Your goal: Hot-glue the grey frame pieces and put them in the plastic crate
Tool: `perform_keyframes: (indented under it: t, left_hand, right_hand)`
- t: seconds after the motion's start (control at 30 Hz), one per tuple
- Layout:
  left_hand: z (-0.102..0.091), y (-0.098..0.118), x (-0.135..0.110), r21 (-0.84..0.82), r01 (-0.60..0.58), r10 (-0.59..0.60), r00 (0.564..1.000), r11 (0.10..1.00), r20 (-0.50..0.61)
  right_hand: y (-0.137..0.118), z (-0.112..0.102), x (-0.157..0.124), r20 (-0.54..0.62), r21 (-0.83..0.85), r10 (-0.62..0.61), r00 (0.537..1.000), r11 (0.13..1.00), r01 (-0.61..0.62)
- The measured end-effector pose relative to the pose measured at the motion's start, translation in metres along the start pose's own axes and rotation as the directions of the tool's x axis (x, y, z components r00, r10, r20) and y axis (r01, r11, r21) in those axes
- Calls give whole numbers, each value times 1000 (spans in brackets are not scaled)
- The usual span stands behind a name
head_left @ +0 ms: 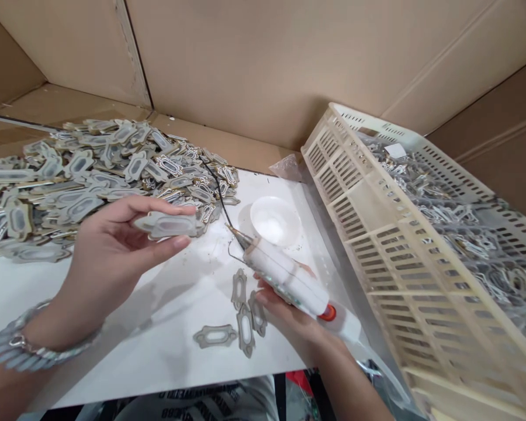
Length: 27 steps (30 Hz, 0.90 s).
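My left hand (114,251) pinches a grey metal label-holder frame (170,225) between thumb and fingertips, above the white tabletop. It may be more than one frame stacked; I cannot tell. In my right hand (289,310) is a white hot glue gun (289,275), its metal tip pointing up and left toward the held frame but apart from it. A bent translucent glue stick (383,371) comes out of its back end. Between the hands, several loose frames (215,335) lie flat on the table, some overlapping.
A large heap of similar frames (83,169) covers the back left. A white bowl (275,221) stands behind the glue gun. To the right is a cream plastic basket (377,251) with bagged metal parts. Cardboard walls (228,70) enclose the back; a black cord (219,190) runs near the tip.
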State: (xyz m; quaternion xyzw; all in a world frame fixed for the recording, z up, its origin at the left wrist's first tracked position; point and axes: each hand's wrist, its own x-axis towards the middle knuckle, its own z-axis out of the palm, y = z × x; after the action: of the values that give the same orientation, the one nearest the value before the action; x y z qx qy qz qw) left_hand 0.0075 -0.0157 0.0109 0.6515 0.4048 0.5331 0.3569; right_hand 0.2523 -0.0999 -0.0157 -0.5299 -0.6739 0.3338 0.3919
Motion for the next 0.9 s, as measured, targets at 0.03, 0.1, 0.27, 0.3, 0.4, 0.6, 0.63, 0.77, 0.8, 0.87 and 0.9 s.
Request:
perform_keyframes:
  t: [0.03, 0.1, 0.27, 0.3, 0.4, 0.6, 0.63, 0.77, 0.8, 0.87, 0.9]
  left_hand:
    - [0, 1, -2, 28, -27, 28, 1000, 999, -13]
    - [2, 4, -6, 31, -62, 62, 998, 998, -7]
    - [8, 9, -10, -11, -156, 156, 988, 988, -1]
    - [9, 10, -10, -21, -157, 157, 988, 987, 4]
    - [9, 10, -12, -40, -154, 155, 988, 987, 16]
    - [11, 11, -14, -38, -148, 149, 988, 988, 25]
    - [12, 11, -14, -33, -161, 161, 987, 986, 21]
    - [12, 11, -14, -7, -211, 211, 977, 977, 19]
    - [12, 11, -14, -6, -221, 221, 975, 975, 22]
    - [11, 12, -15, -10, -229, 230, 973, 973, 33]
    - [11, 12, -15, -14, -231, 231, 972, 973, 35]
  right_hand:
    - [-2, 1, 0, -13, 24, -16, 1000, 1000, 16]
    - [-5, 1, 1, -44, 65, -64, 997, 996, 67]
    - [-3, 3, 0, -62, 6, -139, 988, 990, 140]
    - [-1, 4, -1, -68, 1, -138, 988, 990, 138]
    - [3, 5, -2, -44, -5, -123, 991, 992, 123]
    - [6, 5, -2, -3, 15, -156, 988, 988, 156]
    - [6, 5, -2, -2, 21, -161, 987, 987, 161]
    - [7, 6, -1, 3, 48, -179, 984, 983, 179]
    - [7, 6, -1, 5, 50, -174, 985, 983, 174]
    - [6, 6, 0, 10, 49, -156, 988, 987, 156]
    - [6, 6, 0, 10, 49, -146, 989, 988, 145]
